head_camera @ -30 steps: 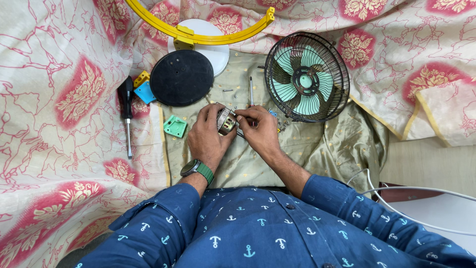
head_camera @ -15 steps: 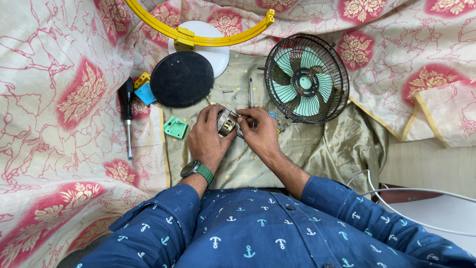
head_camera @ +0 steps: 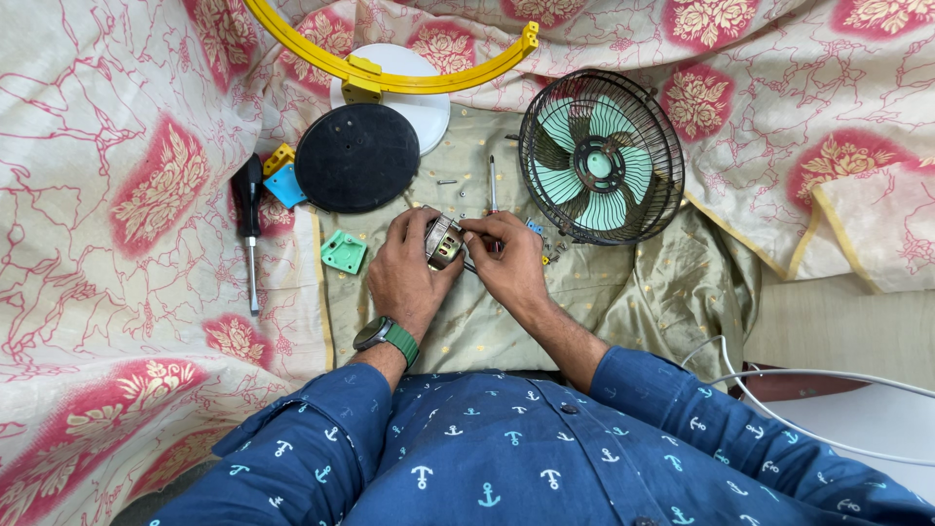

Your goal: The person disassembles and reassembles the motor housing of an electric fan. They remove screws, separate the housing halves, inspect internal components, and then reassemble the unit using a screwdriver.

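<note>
A small metal fan motor sits between both hands over the olive cloth. My left hand wraps around its left side and holds it. My right hand pinches at the motor's right face with thumb and forefinger; whatever small part it touches is hidden by the fingers. A watch with a green strap is on my left wrist. Just right of my hands lies a fan with a black wire cage and pale green blades.
A black round disc lies on a white round base under a yellow curved bracket. A black-handled screwdriver, a blue part, a green plastic piece and loose screws lie around. White cable runs at lower right.
Nothing has visibly moved; both hands stay on the motor with only slight finger shifts.
</note>
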